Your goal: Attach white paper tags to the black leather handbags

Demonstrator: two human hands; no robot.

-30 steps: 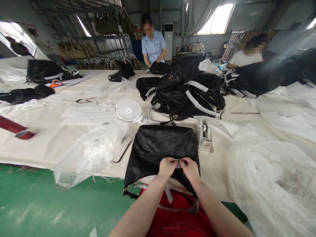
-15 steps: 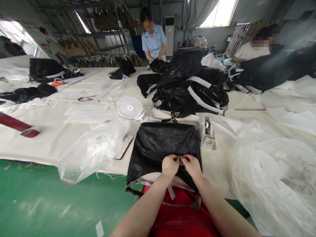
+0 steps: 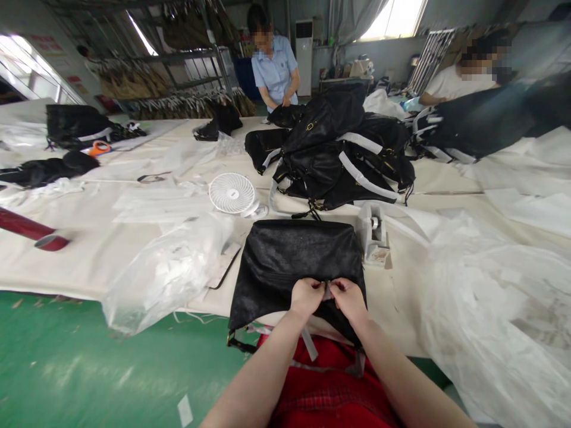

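Note:
A black leather handbag (image 3: 294, 249) lies flat on the table edge in front of me, its strap hanging over at the lower left. Across its face runs a zip. At the right end of that zip, my left hand (image 3: 308, 295) and my right hand (image 3: 348, 297) meet, both closed in a pinch on a small zipper pull (image 3: 327, 289) with a greyish scrap around it. Fingers hide most of this small part. A pale strip (image 3: 309, 343) hangs below the bag, over my red apron (image 3: 325, 395).
A tape dispenser (image 3: 375, 235) stands right of the bag, a white fan (image 3: 232, 194) behind it on the left. Clear plastic bags (image 3: 165, 273) lie to both sides. Black bags (image 3: 330, 154) are heaped beyond. Two people (image 3: 274, 65) work across the table (image 3: 89, 261).
The view has shifted slightly. Both hands stay at the same spot on the bag, and a little more of the greyish scrap shows between the fingers.

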